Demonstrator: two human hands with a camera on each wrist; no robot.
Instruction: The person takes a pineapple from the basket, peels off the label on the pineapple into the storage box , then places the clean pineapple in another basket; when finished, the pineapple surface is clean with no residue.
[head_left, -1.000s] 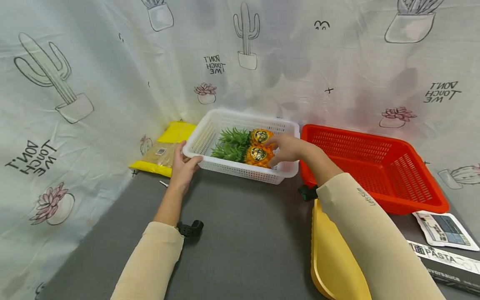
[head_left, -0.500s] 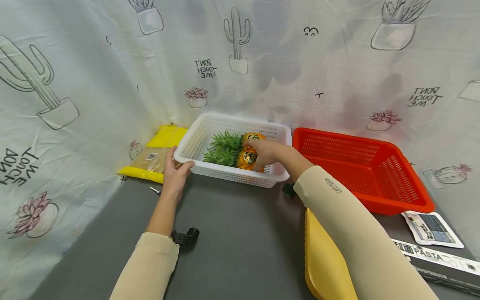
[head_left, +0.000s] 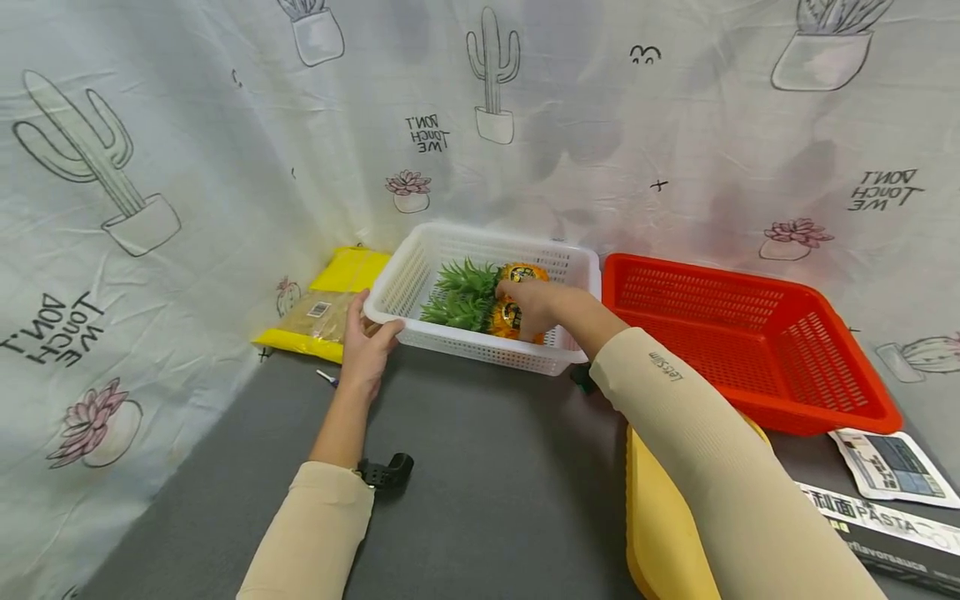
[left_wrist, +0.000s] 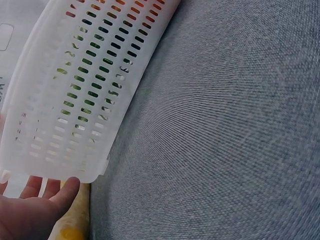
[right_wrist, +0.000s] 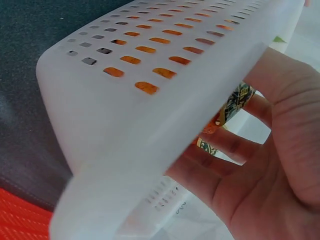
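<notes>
A white plastic basket (head_left: 480, 346) with slotted walls stands at the back middle in the head view. Two pineapples lie in it, green leaves to the left, orange bodies with black-and-gold round labels. My left hand (head_left: 363, 350) grips the basket's front left corner; the left wrist view has its thumb and fingers at the outside of the wall. Inside the basket, my right hand (head_left: 536, 306) holds the nearer pineapple (head_left: 505, 318) by its body, covering part of it. Just behind lies the farther pineapple (head_left: 528, 271). In the right wrist view, the basket wall hides some fingertips.
Right of the white basket stands a red basket (head_left: 750, 333). A yellow tray (head_left: 667, 525) lies under the right forearm. A pasta box (head_left: 892, 533) and a white pouch (head_left: 896, 467) are at far right. Left, a yellow-and-clear bag (head_left: 322, 317) lies near a small pen-like item (head_left: 327, 377).
My right hand has moved left and down from above the pineapples onto the nearer one. The left hand keeps its place on the basket corner. The head view shifted slightly and came back.
</notes>
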